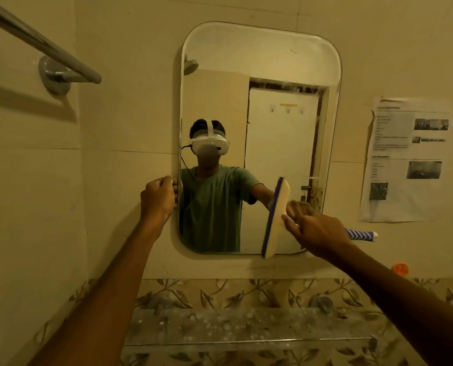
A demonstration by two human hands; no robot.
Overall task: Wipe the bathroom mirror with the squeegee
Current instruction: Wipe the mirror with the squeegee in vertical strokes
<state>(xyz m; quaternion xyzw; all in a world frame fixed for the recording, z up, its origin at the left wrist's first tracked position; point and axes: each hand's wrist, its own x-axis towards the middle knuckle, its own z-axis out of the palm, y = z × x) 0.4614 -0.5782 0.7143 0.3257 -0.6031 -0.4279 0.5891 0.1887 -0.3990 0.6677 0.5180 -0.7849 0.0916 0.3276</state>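
Observation:
A tall bathroom mirror (280, 62) with rounded corners hangs on the tiled wall ahead. My right hand (317, 232) grips the squeegee (276, 217), whose cream pad with a blue edge stands nearly upright against the lower right part of the glass. The blue-and-white striped handle sticks out to the right behind my hand. My left hand (158, 198) is closed around the mirror's left edge at mid-height. The glass reflects a person in a green shirt wearing a white headset.
A chrome towel bar (43, 46) juts from the left wall at the upper left. A printed paper sheet (407, 159) is stuck to the wall right of the mirror. A glass shelf (246, 328) runs below, in front of leaf-patterned tiles.

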